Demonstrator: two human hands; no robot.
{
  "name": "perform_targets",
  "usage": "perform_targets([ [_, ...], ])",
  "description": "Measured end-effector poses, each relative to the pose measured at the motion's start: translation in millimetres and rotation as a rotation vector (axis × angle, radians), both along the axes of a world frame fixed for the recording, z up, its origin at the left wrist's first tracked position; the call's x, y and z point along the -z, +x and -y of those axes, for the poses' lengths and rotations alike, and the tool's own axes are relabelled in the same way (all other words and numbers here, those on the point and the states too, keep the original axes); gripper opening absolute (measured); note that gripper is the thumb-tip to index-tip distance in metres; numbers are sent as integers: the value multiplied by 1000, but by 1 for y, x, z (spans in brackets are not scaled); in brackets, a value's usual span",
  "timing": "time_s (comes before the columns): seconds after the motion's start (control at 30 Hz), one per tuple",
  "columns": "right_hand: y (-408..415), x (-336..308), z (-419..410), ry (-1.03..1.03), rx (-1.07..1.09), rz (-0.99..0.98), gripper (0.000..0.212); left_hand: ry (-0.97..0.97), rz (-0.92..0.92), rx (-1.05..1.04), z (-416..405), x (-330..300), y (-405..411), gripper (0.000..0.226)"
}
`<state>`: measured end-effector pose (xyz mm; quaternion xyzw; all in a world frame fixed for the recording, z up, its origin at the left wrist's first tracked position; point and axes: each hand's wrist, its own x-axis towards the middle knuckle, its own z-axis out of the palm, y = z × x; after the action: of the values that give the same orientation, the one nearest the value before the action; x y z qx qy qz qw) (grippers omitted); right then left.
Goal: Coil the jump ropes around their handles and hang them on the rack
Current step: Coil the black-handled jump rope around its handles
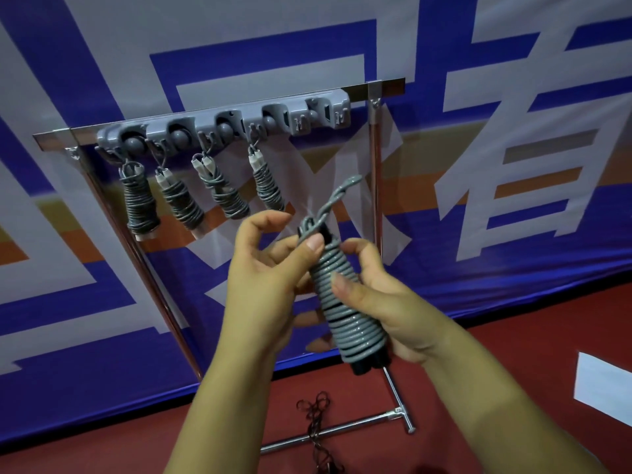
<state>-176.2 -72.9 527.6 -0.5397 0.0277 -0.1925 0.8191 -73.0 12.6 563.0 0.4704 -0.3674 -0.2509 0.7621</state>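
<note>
both my hands on the coiled grey jump rope (345, 302) at centre frame, tilted, black handle ends poking out the bottom. my right hand (386, 302) wraps the lower and middle coils, thumb pressed across the front of the windings, fingers curled round the back. my left hand (270, 268) sits at the upper end of the bundle, thumb pinching the top coil against the handle, other fingers curled loosely behind. a twisted loop of rope (337, 196) sticks up from the top of the bundle toward upper centre, free of the rack. grey hook rack (225, 128) runs across the upper left on a metal bar (386, 85), four coiled ropes (201, 193) already hanging from its hooks, side by side; the rightmost hooks bare. behind it a blue and white banner (478, 97) fills the background. lower frame: red floor (478, 388), chrome stand foot (342, 429) lying across it, a dark rope (316, 425) draped loosely over that foot. white sheet (605, 388) at right edge.
</note>
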Motion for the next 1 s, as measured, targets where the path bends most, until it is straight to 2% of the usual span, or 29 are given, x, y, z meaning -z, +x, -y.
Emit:
perform_targets([
  [0.07,0,-3,1,36,-36,-10,45,-9,26,-17,1,5,5,33],
  [0.17,0,-4,1,-2,25,-38,51,17,111,1,1,12,7,17],
  [0.27,1,2,-1,-45,93,-19,56,26,163,7,1,15,4,15],
  [0.37,-1,3,2,-33,194,60,58,42,487,-178,-2,16,4,14],
  [0.43,-6,1,3,-59,220,94,57,28,623,-256,-4,13,2,13],
  [0.6,-10,3,-3,-194,253,146,54,-120,864,-228,-7,9,0,18],
  [0.7,-10,6,-5,-262,302,173,52,-127,775,-131,-6,8,1,35],
  [0.83,-10,8,-10,-333,355,154,52,-113,600,-25,-5,6,-7,44],
  [0.87,-11,8,-12,-348,360,149,52,-92,537,1,-5,4,-8,41],
  [0.97,-16,6,-15,-398,384,131,52,-74,316,152,-9,-2,-5,12],
  [1.0,-18,5,-16,-418,395,125,52,-75,250,222,-11,-4,-3,11],
])
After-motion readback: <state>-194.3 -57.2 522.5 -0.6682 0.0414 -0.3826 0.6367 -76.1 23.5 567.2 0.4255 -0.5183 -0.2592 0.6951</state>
